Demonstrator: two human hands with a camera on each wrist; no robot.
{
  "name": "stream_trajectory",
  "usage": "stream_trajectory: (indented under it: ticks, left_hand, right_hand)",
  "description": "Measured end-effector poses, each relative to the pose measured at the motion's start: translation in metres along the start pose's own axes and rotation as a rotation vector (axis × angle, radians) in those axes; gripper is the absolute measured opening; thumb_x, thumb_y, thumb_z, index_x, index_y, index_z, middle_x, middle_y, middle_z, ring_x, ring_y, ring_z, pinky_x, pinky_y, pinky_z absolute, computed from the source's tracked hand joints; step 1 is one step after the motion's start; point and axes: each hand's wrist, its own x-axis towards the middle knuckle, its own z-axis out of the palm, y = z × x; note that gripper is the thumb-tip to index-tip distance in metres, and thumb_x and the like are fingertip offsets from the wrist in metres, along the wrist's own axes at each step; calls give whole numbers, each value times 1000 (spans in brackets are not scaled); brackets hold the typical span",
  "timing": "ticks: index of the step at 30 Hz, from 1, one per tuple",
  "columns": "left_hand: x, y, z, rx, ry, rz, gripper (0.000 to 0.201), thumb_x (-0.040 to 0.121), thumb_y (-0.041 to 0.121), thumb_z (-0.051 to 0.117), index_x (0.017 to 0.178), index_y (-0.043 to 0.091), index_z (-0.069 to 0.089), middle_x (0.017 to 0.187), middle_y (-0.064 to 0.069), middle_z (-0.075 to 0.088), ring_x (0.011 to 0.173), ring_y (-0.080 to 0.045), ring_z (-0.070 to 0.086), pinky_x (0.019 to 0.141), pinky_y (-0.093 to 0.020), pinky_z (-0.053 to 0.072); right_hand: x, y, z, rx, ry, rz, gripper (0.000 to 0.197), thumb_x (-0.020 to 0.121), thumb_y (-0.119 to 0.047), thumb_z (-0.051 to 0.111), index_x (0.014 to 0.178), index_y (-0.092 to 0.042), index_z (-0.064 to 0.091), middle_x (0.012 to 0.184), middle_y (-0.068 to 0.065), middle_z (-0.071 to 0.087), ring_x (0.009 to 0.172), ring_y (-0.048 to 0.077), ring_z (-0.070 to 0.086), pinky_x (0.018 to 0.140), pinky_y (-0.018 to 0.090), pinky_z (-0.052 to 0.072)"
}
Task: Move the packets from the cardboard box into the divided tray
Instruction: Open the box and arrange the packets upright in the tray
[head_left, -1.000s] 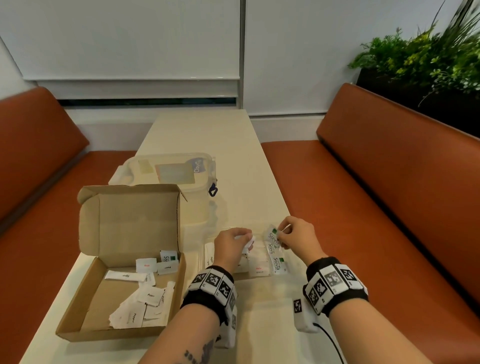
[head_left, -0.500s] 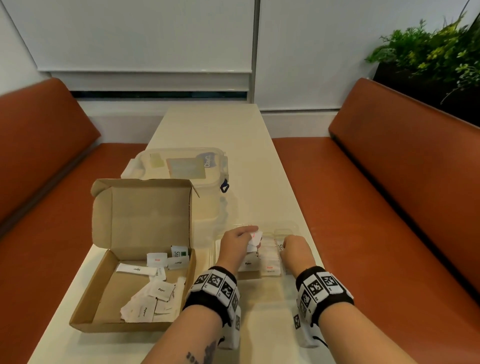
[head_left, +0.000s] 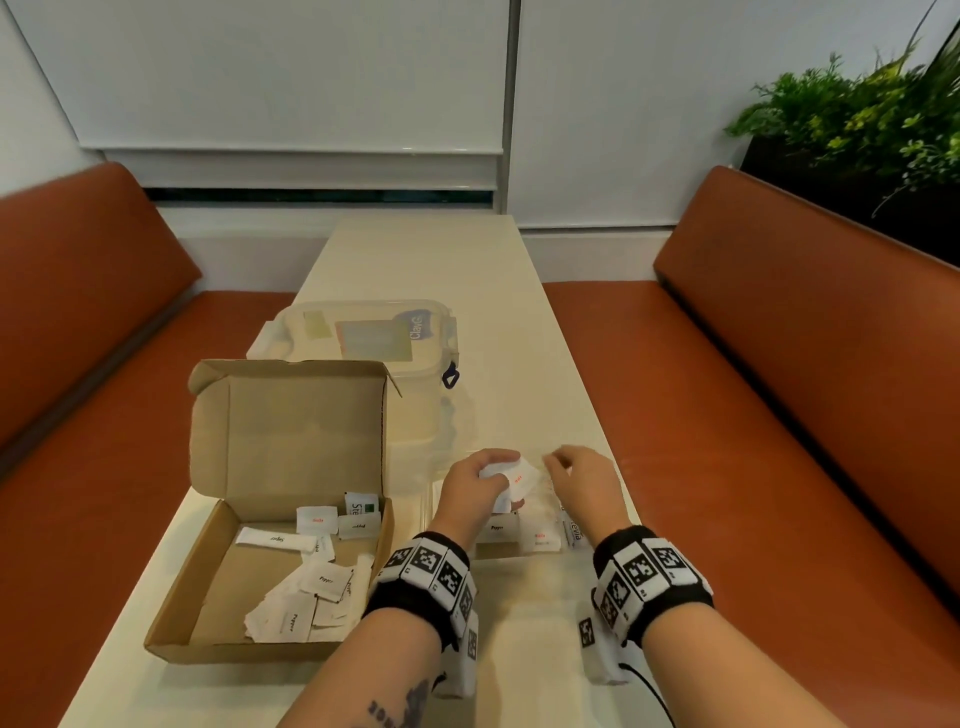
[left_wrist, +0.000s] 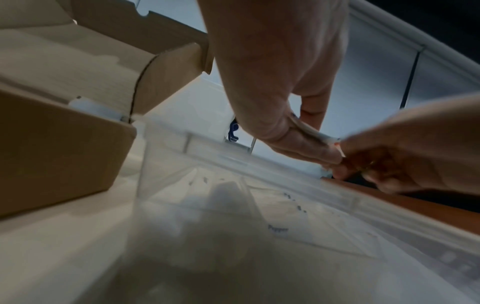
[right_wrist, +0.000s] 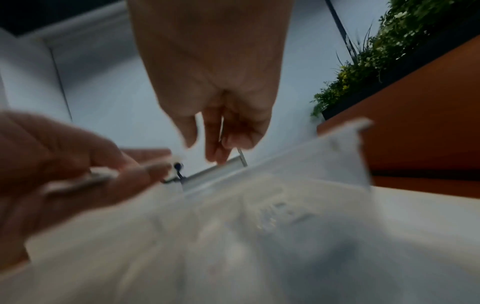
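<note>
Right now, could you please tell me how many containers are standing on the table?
3: the open cardboard box at the left, the lidded clear plastic container behind it, and the clear divided tray to the box's right. No others show.

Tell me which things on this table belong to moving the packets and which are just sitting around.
Part of the job:
- cardboard box, lid open, packets still inside
- divided tray, clear, some packets in it
- packets held in the left hand
- right hand, over the tray, apparently holding nothing

Just lying about:
- lidded plastic container behind the box
- plant
- orange benches
</note>
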Motion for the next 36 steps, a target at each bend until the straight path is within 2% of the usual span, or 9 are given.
stream_trajectory:
  ticks: [2,5,9,14,19,22,28,31,36]
  left_hand:
    - [-1,-1,-1,50,3,24,35,81,-10,50,100,12,70,109,-9,63,95,-18,64,80,-37,57]
    - [-3,-1,-3,15,-5,65,28,83,-9,56,98,11,69,107,-10,63,75,1,67,59,-18,55]
    - [-2,-5,-7,-96,59,3,18,87,-1,61,99,10,70,109,-9,62,96,-23,63,77,-39,59]
    - [-4,-9,-10,-128,36,-47,18,83,-1,67,98,10,70,108,-9,63,102,-31,64,86,-47,56]
    - [-4,-12,-10,-94,18,-23,23,79,-8,68,93,10,71,105,-13,64,94,-31,66,79,-41,59]
    - [-2,-18,-14,-69,66,-4,20,83,-4,66,92,13,71,107,-8,63,99,-29,65,82,-40,58]
    - [0,-25,-19,-41,139,-3,20,84,-2,64,91,16,71,108,-11,63,99,-31,65,87,-46,55]
    - [-1,-24,-19,-66,129,-12,21,84,-2,64,89,17,71,107,-12,62,95,-30,66,85,-44,57]
    - [-1,-23,-19,-60,114,-14,23,87,-3,59,94,16,70,112,-12,62,94,-28,67,78,-37,59]
  right_hand:
    - [-2,-12,-4,180,-73,-18,13,87,-28,63,85,-17,69,78,-4,66,72,8,58,62,17,38]
    - [-3,-20,-10,353,-178,12,7,79,-18,75,80,-20,68,69,-5,63,64,8,57,59,15,41]
    - [-5,-16,-12,516,-151,91,8,78,-9,74,76,-12,68,70,1,66,64,12,59,58,20,47]
    - [-13,-11,-9,672,-81,168,8,79,-7,72,78,-6,64,70,7,67,64,19,60,63,31,51]
    - [-17,-8,-13,452,-229,82,19,78,-9,75,93,-15,66,71,2,65,64,12,59,61,19,46]
    - [-17,1,-18,264,-184,56,6,78,-13,75,82,-14,71,74,0,68,69,11,61,62,15,46]
    - [-22,8,-5,-90,-266,48,7,75,-23,78,77,-17,75,82,-3,69,71,8,57,57,15,39]
    - [-21,9,5,-172,-240,32,9,74,-25,78,80,-19,76,90,1,68,80,12,57,67,20,41]
    - [-25,10,13,-213,-231,17,9,75,-23,76,75,-25,68,84,-7,50,80,11,50,67,21,37]
